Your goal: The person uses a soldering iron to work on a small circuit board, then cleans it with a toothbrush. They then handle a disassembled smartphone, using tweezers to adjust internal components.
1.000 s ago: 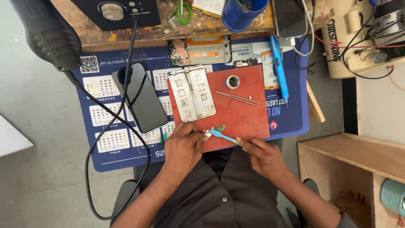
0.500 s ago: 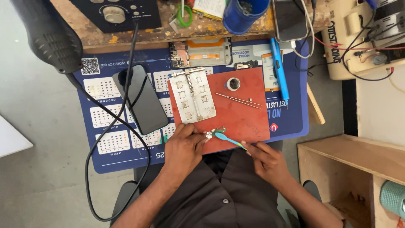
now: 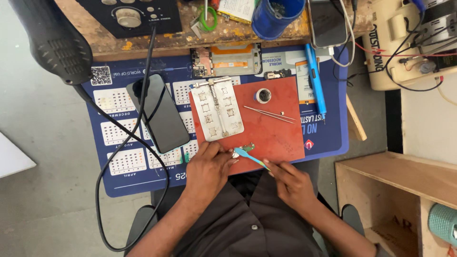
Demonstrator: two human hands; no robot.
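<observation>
Your right hand (image 3: pixel 293 183) pinches a turquoise brush (image 3: pixel 251 157), its tip at a small green circuit board (image 3: pixel 246 147) that your left hand (image 3: pixel 212 166) pins with closed fingertips on the red mat (image 3: pixel 278 138), low centre. The blue cup (image 3: pixel 276 14) at top is cut off, its contents unclear; the small round pot (image 3: pixel 263 95) looks dark inside.

A: Report changes since the earlier pictures.
B: Left hand (image 3: pixel 209 166) and right hand (image 3: pixel 290 183) sit marginally lower on the red mat (image 3: pixel 276 138). Blue brush (image 3: pixel 251 158) angle possibly altered; the view is too small to confirm.
</observation>
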